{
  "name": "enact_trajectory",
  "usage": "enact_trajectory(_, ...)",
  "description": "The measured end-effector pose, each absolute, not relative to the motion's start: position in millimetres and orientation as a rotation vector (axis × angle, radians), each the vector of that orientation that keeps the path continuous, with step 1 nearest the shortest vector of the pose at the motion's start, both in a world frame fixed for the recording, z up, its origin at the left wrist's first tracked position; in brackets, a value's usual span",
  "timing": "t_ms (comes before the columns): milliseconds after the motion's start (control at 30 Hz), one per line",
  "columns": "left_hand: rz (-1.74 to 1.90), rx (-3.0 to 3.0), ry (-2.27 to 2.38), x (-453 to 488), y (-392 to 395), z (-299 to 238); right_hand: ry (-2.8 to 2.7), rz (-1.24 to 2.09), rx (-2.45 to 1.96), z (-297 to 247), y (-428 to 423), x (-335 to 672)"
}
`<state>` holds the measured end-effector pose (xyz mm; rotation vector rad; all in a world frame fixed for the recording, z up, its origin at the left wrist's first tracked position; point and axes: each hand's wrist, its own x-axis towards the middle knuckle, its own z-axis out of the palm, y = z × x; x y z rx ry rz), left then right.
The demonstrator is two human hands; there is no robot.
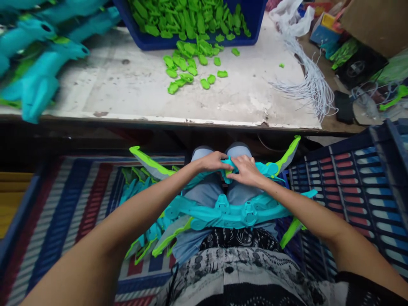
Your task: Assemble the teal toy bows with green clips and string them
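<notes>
Over the knees lies a turquoise plastic toy bow (266, 169) with lime-green and grey limb tips pointing out to both sides. My left hand (215, 162) and my right hand (245, 171) close on its middle, their fingertips almost meeting. A small lime-green piece (228, 173) shows between the thumbs, partly hidden by the fingers. Nearer the body, a second turquoise bow (234, 212) rests across the lap, with neither hand on it.
On the white table (134, 91), loose green parts (191, 63) lie before a blue bin (149, 42) full of them. Turquoise pieces (38, 72) are piled left, white strings (314, 89) right. Crates (344, 191) flank the legs; more bows (149, 231) fill the left one.
</notes>
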<state>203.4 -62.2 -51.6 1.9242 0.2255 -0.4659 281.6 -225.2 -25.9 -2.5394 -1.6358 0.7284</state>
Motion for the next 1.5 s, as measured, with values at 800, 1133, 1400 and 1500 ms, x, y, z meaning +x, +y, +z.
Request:
enact_trajectory(800,-0.470,2.021,0.147,207.7,-60.9,-55.3,-1.377,0.540,-2.368,-46.9,-242.1,280.4)
enact_trajectory(1133,-0.463,1.934,0.103,208.1,-60.0,-60.5,-1.512,0.862,-2.545,-30.7,-223.6,291.1)
enact_trajectory(1400,-0.376,2.194,0.080,204.3,-64.2,-61.8,-1.591,0.857,-2.598,-30.2,-216.4,286.6)
enact_trajectory(1500,-0.387,2.327,0.083,204.2,-63.8,-60.5,-1.638,0.765,-2.612,-37.2,-216.8,286.3)
